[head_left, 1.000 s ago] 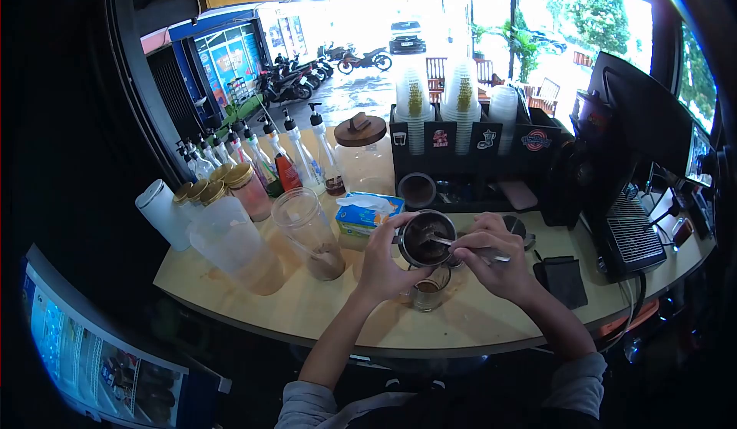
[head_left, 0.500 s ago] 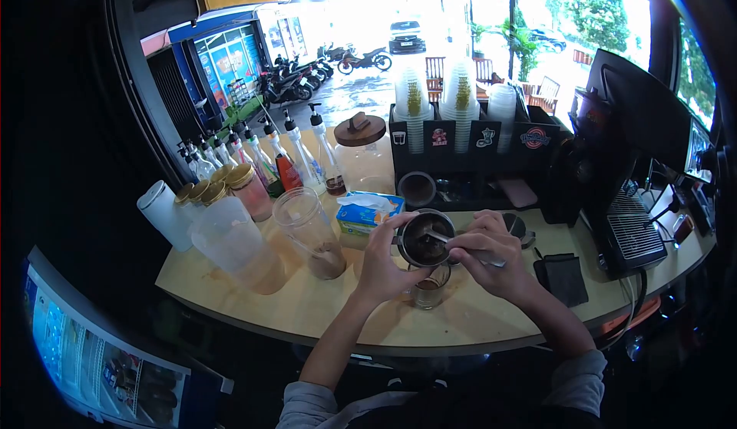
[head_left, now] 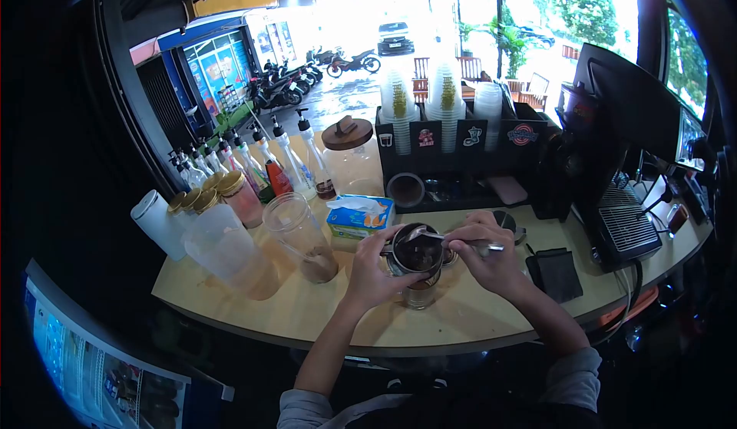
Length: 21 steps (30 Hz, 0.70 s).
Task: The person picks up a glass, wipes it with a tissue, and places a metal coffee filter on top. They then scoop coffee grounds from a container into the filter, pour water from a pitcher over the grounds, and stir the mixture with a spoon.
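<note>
My left hand (head_left: pixel 371 272) is closed around a small metal cup (head_left: pixel 394 263) with dark brown contents, tilted so that its inside faces me. Between the fingers of my right hand (head_left: pixel 489 259) is a metal spoon (head_left: pixel 434 236), its bowl end at the cup's upper rim and its handle pointing right. Directly below the cup, a clear glass (head_left: pixel 419 298) stands on the counter, partly hidden by the cup and my left hand. Some brown shows in the glass.
Left on the counter (head_left: pixel 368 328) stand a clear container with brown powder (head_left: pixel 318 265), a translucent jug (head_left: pixel 223 245) and several pump bottles (head_left: pixel 279 179). A tissue box (head_left: pixel 359 219) sits behind my hands. Rightward are a folded black cloth (head_left: pixel 558 274) and an espresso machine (head_left: pixel 626 226).
The spoon has come up from inside the cup to its rim and lies flatter. My right hand has turned slightly. The whole view has shifted a little.
</note>
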Each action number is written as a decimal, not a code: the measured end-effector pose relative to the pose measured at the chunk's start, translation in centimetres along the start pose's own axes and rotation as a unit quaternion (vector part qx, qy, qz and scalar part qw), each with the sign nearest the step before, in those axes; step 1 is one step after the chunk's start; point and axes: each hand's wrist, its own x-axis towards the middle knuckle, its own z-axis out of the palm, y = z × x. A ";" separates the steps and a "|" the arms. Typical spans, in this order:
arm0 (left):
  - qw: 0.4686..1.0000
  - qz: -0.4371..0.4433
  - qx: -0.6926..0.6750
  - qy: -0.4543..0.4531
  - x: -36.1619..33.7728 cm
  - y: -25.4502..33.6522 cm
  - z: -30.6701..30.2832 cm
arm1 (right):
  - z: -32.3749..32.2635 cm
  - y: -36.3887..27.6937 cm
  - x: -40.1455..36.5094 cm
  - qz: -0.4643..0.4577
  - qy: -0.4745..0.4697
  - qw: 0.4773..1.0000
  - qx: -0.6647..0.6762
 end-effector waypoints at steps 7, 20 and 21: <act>0.999 0.002 0.019 -0.028 0.1 0.6 -0.4 | -0.7 -0.1 0.1 0.025 0.005 1.000 0.017; 0.976 0.131 0.171 -0.013 1.0 1.7 -1.9 | -1.4 -1.8 0.8 -0.175 -0.178 0.962 -0.107; 0.977 0.133 0.166 -0.013 1.1 1.8 -1.9 | -1.4 -1.8 0.8 -0.188 -0.162 0.962 -0.118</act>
